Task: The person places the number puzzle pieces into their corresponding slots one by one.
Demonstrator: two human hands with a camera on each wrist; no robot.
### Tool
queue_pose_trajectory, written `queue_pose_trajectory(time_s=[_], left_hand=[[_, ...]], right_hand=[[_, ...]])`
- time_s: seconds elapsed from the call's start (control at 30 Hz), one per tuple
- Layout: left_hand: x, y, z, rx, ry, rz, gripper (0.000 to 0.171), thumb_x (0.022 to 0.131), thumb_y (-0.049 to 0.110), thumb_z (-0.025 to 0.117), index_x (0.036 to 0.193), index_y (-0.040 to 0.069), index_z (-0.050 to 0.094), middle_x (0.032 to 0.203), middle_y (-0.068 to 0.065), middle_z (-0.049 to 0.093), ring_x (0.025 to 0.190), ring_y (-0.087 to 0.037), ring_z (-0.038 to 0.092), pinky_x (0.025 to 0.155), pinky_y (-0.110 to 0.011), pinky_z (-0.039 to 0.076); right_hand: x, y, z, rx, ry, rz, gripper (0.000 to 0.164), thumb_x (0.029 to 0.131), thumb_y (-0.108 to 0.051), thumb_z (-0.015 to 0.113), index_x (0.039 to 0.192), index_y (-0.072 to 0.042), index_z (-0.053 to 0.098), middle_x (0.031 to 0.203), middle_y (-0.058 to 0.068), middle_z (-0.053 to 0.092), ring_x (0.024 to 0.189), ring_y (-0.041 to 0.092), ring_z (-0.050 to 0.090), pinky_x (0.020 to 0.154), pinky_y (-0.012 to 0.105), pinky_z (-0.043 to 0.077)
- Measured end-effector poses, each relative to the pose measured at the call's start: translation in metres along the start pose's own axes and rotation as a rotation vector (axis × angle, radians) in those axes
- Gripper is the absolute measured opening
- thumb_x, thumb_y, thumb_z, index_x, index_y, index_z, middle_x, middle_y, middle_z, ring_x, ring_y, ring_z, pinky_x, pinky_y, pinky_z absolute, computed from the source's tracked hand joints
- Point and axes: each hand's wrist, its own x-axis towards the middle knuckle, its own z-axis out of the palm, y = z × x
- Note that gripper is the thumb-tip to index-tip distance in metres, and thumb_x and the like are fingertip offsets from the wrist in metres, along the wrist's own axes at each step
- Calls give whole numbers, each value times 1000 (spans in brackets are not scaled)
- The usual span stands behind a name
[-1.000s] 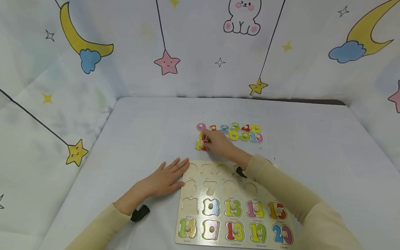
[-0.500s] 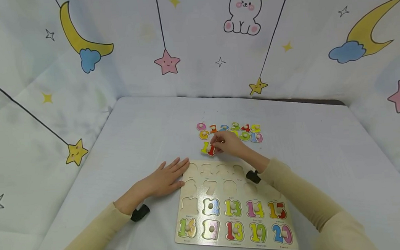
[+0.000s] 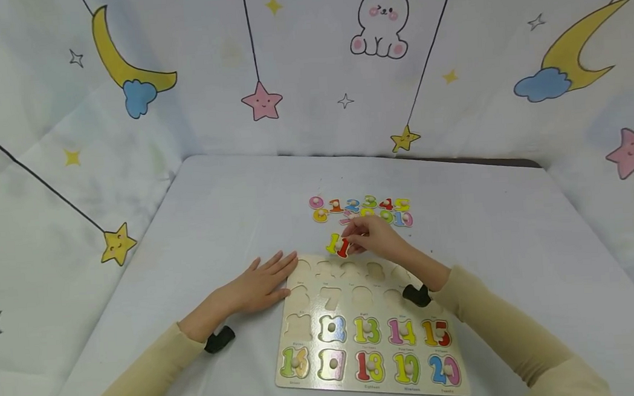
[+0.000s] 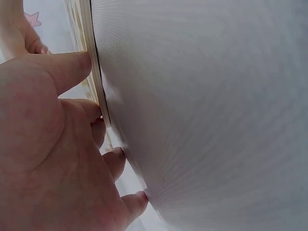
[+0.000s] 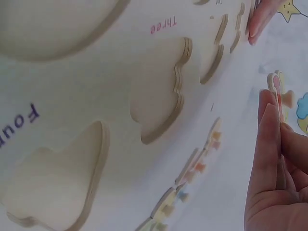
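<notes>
My right hand [image 3: 376,238] pinches the number 11 puzzle piece [image 3: 337,245], half yellow and half red, by its right side. The piece is just beyond the far edge of the wooden number board [image 3: 315,310]; the right wrist view shows the piece [image 5: 277,94] edge-on between thumb and fingers, its round knob facing away from the board. My left hand [image 3: 257,286] lies spread at the board's far left corner. In the left wrist view its fingers [image 4: 72,67] touch the board's edge [image 4: 95,62].
Loose number pieces, 0 to 10, lie in two rows beyond the board, such as the pink 0 [image 3: 316,202] and orange 6 [image 3: 320,215]. Pieces 12 to 20, like the blue-and-pink 20 [image 3: 445,370], fill the board's nearer rows. A patterned cloth [image 3: 308,53] hangs behind the table.
My right hand has drawn the 11 piece from below the rows of loose pieces toward me and to the right. The left hand has stayed at the board's corner.
</notes>
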Motion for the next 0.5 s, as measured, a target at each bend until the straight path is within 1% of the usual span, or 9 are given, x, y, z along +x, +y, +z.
queue_pose_trajectory(time_s=[0.1,0.23,0.27,0.3,0.37,0.5], left_hand=[[-1,0,0,-2,-2,1,63,99,32,46,149,5,19,154,-9,13,139,-30,9,102,-62,11],[-2,1,-1,-10,-6,1,63,99,32,46,149,5,19,154,-9,13,139,-31,9,102,-62,10],[-2,1,-2,-10,-6,1,63,99,32,46,149,5,19,154,-9,13,139,-31,9,102,-62,10],[-2,1,-2,-12,-6,0,63,99,32,46,149,5,19,154,-9,13,139,-31,9,103,-62,10],[-2,1,-2,-14,-5,-2,63,99,33,46,150,6,19,154,-8,13,139,-30,9,103,-62,10],[-1,1,-2,-16,-5,-7,63,99,33,46,150,6,19,154,-7,13,139,-30,9,103,-61,10]], right_hand=[[-6,-3,2,30,-8,-4,7,90,5,57,93,7,63,82,13,66,70,27,67,66,42,54],[-13,-6,10,73,-37,13,8,90,4,58,94,8,64,81,14,66,71,31,66,67,44,53],[-15,-8,13,83,-53,16,9,90,3,58,95,8,64,80,14,66,71,32,66,67,44,53],[-16,-5,17,90,-68,22,8,90,2,59,95,6,65,80,12,66,71,31,66,66,43,54],[-20,-7,26,94,-108,24,8,90,1,59,94,5,65,78,11,66,70,30,67,65,41,54],[-27,-9,47,96,-201,9,7,90,2,59,92,4,66,76,8,66,67,25,67,63,36,54]])
